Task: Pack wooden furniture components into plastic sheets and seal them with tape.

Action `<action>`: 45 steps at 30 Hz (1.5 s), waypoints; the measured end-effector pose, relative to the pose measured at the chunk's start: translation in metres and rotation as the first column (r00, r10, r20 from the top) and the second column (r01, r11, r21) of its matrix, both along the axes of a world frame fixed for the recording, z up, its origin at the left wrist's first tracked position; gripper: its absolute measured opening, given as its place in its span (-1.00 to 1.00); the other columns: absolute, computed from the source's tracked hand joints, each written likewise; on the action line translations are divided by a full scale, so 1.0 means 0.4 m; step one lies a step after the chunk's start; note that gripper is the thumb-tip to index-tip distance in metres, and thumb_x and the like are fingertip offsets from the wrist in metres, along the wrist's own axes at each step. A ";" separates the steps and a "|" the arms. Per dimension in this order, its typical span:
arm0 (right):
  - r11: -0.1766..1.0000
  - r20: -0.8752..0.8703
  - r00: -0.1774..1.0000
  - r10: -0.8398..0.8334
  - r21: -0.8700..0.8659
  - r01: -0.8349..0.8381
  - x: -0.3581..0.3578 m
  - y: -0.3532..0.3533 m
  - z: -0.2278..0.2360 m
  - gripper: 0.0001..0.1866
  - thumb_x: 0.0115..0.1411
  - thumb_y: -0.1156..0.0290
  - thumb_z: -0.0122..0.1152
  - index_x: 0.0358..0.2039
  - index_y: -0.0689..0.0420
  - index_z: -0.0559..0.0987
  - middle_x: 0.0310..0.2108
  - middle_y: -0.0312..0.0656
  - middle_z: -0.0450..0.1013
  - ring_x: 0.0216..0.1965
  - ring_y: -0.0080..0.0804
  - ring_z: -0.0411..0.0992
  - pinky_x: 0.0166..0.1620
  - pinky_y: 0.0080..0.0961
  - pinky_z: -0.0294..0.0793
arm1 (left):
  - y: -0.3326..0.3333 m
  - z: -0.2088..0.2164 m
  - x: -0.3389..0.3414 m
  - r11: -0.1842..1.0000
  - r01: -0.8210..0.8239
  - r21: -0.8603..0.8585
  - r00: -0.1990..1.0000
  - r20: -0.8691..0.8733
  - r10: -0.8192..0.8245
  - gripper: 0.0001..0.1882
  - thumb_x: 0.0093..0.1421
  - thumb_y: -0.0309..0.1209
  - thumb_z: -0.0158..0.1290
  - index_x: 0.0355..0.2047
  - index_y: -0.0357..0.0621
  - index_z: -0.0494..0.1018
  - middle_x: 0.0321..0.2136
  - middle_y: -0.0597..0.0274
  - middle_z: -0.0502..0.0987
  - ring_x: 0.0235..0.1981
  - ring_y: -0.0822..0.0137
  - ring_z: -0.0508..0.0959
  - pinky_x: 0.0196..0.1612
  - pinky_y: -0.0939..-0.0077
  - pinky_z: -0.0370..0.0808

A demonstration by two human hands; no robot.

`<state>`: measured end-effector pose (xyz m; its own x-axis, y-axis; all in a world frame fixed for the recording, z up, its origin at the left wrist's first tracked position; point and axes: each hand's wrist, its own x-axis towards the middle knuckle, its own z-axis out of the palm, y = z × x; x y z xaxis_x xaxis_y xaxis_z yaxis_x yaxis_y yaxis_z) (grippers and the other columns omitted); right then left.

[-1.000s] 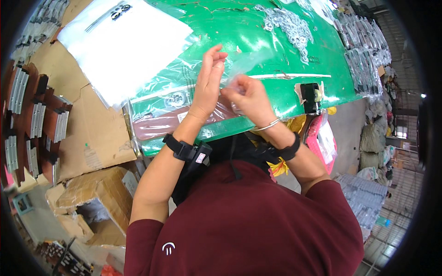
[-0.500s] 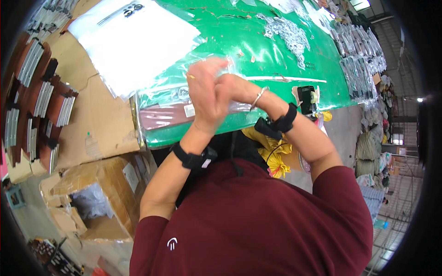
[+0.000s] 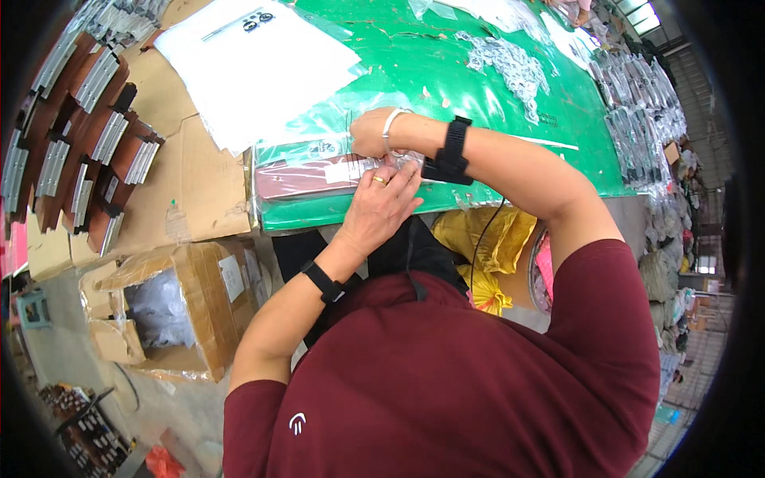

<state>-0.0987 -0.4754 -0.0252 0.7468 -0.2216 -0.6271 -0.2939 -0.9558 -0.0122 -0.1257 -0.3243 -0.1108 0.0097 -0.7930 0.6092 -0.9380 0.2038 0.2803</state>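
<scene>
A reddish-brown flat board [image 3: 295, 178] lies inside a clear plastic bag [image 3: 339, 151] along the near edge of the green table. My left hand [image 3: 381, 209], with a ring on one finger, has its bent fingers on the crumpled film at the board's right end, gripping it. Just beyond it, my right hand [image 3: 370, 134] is curled closed on the same film, its fingertips hidden under the hand. A bracelet circles the right wrist. Both forearms wear black straps.
White plastic sheets [image 3: 255, 76] lie at the table's far left. Clear packets of small parts [image 3: 506, 68] spread farther back on the green tabletop [image 3: 414, 56]. Brown boards with metal slides [image 3: 96, 143] stack at the left, above an open carton [image 3: 187, 311]. A yellow sack [image 3: 486, 239] stands below the table edge.
My hands were raised and overlapping, blurred, above the bag. Now they are down on its right end, the left nearer me. My right forearm has swung to cover a black object on the table.
</scene>
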 end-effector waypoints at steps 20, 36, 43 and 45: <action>0.547 0.408 0.708 -0.577 0.836 -0.035 -0.198 -0.320 -0.025 -0.39 0.27 0.27 0.28 0.30 0.10 0.37 0.15 -0.30 0.44 0.25 -0.41 0.29 0.24 -0.33 0.34 | -0.003 0.037 0.008 0.993 -0.077 0.094 0.994 -0.072 0.084 -0.52 0.11 -0.33 0.23 0.08 -0.01 0.52 0.00 0.39 0.51 -0.25 0.27 0.42 -0.10 0.33 0.37; 0.590 0.425 0.418 -0.803 0.662 0.462 -0.149 -0.391 -0.134 -0.30 -0.08 -0.35 0.42 -0.46 0.17 0.62 -0.49 -0.17 0.56 -0.50 -0.41 0.57 -0.46 -0.45 0.54 | -0.002 0.069 0.000 0.987 -0.099 0.130 0.981 -0.155 0.119 -0.56 0.08 -0.40 0.24 0.03 -0.01 0.56 -0.02 0.43 0.55 -0.30 0.29 0.43 -0.15 0.41 0.42; 0.774 0.532 0.565 -0.631 0.478 0.414 -0.108 -0.329 -0.188 -0.49 -0.12 -0.09 0.54 -0.36 0.09 0.67 -0.50 -0.11 0.55 -0.42 -0.34 0.55 -0.34 -0.36 0.50 | -0.019 0.049 0.014 0.976 -0.204 0.080 0.957 -0.192 0.216 -0.63 0.07 -0.47 0.23 -0.05 -0.03 0.58 -0.11 0.38 0.56 -0.32 0.28 0.46 -0.20 0.44 0.44; 0.710 0.496 0.515 -0.699 0.567 0.418 -0.119 -0.349 -0.203 -0.52 -0.10 -0.01 0.55 -0.34 0.11 0.66 -0.49 -0.14 0.56 -0.43 -0.37 0.54 -0.36 -0.38 0.49 | -0.024 0.049 0.017 0.973 -0.198 0.121 0.959 -0.179 0.218 -0.67 0.08 -0.48 0.23 -0.10 -0.05 0.59 -0.15 0.35 0.55 -0.28 0.25 0.47 -0.15 0.38 0.44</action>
